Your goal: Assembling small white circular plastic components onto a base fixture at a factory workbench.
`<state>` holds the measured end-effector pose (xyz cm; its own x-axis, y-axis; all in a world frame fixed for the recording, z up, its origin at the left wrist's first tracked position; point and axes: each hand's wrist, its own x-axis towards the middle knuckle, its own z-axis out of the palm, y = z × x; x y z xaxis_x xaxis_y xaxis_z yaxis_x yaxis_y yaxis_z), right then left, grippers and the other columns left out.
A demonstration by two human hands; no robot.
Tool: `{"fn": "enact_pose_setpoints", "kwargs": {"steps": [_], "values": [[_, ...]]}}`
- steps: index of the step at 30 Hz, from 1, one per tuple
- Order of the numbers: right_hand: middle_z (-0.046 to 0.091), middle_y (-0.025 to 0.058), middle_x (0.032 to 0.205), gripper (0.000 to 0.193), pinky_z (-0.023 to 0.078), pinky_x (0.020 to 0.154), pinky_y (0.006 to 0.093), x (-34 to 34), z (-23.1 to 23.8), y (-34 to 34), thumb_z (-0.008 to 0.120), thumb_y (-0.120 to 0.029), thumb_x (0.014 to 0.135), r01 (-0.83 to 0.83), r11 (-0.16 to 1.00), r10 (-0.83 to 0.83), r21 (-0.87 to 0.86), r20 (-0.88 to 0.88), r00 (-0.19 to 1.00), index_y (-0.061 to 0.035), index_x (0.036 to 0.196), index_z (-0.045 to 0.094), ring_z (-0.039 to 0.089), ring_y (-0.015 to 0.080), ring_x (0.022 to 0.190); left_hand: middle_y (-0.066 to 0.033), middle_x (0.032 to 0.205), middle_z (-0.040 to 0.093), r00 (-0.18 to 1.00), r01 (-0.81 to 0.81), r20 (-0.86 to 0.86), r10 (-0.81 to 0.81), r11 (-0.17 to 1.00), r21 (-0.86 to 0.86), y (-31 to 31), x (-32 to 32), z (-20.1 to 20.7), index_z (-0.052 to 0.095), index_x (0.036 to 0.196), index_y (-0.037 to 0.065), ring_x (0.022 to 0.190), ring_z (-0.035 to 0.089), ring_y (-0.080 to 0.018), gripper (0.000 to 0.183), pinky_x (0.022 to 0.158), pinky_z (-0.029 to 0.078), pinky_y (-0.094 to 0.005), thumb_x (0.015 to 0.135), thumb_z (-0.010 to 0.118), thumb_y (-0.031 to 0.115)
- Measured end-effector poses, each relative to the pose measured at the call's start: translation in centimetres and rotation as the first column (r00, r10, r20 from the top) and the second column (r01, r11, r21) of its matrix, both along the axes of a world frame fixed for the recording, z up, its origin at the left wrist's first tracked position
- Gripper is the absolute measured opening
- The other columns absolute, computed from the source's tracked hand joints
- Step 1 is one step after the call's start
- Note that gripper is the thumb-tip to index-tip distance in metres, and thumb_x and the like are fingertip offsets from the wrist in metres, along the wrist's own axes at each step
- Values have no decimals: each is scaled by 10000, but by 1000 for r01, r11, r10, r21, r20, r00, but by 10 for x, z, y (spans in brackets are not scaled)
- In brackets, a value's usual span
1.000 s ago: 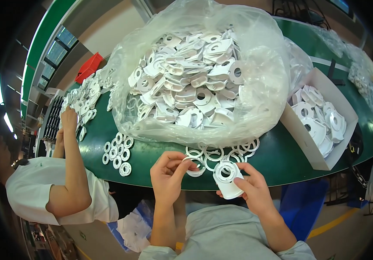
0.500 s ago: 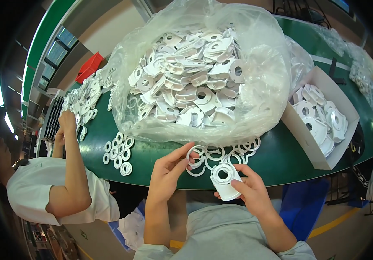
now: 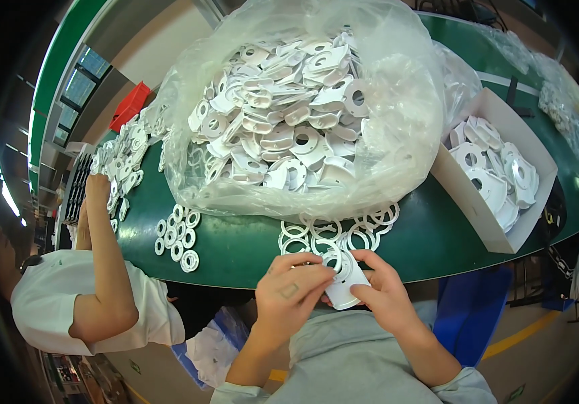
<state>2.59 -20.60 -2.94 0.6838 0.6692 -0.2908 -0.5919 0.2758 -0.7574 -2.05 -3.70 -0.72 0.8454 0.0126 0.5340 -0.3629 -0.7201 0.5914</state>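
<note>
My right hand (image 3: 387,293) grips a white plastic part (image 3: 348,291) with a round head and a flat, straight-sided tail, just off the table's near edge. My left hand (image 3: 291,291) has its fingers closed on a thin white ring (image 3: 332,258), which lies against the round head of that part. My left fingers hide some of both pieces, so I cannot tell whether the ring is seated. Just beyond my hands, several loose white rings (image 3: 294,232) lie overlapping on the green table (image 3: 235,252).
A big clear plastic bag (image 3: 397,155) heaped with white parts (image 3: 282,135) fills the table's middle. An open carton (image 3: 467,202) of similar parts stands right. Small thick rings (image 3: 189,261) sit left, near a co-worker (image 3: 94,296) handling parts. A red bin (image 3: 130,106) stands far left.
My left hand has carried the ring rightward and down from the loose rings onto the white part. My right hand still grips that part. The view has shifted slightly.
</note>
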Motion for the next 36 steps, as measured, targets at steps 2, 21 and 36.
{"fn": "enact_pose_setpoints", "kwargs": {"steps": [2,21,36], "values": [[631,155,1019,486,524,780,298,0,-2,-1,458,82,800,0,999,2,-43,61,998,16,1277,392,642,192,900,-49,794,679,999,-32,8,32,999,22,-6,0,-3,703,839,55,825,646,-225,240,662,518,-290,622,755,-33],[611,136,1058,525,505,791,269,-3,-7,1,469,122,779,42,998,-39,-37,69,997,31,1289,380,608,149,960,-77,1078,627,999,38,19,-42,984,174,-7,-11,-10,715,985,75,960,557,-279,491,723,501,-308,549,627,-132],[631,121,1047,531,482,798,247,-12,6,1,459,128,802,105,993,-96,-55,149,984,35,1317,367,600,128,952,-107,1103,600,989,13,138,-46,974,226,-11,-16,-31,721,937,112,975,538,-283,511,698,476,-315,531,554,-151]]}}
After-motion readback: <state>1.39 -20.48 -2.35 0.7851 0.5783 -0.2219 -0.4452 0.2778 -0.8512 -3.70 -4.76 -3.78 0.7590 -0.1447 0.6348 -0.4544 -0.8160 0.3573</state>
